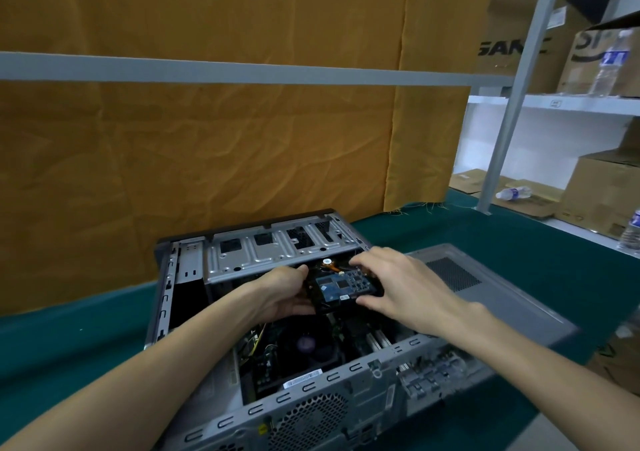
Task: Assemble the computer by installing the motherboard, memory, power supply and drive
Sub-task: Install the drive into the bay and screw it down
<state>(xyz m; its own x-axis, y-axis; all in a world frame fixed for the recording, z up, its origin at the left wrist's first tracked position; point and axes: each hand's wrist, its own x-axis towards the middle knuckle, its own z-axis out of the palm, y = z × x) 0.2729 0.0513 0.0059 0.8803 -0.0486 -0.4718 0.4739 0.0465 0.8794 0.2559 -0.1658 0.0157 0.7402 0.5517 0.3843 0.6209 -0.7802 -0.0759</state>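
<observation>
Both hands are gripping the drive [341,286], circuit side up, over the open case [194,298]; left hand [282,294] and right hand [394,284] are grasping its short ends; the bay bracket [277,249] is lying just beyond.

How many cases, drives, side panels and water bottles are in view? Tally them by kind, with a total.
Computer case: 1
Hard drive: 1
Side panel: 1
Water bottles: 3
Total: 6
</observation>
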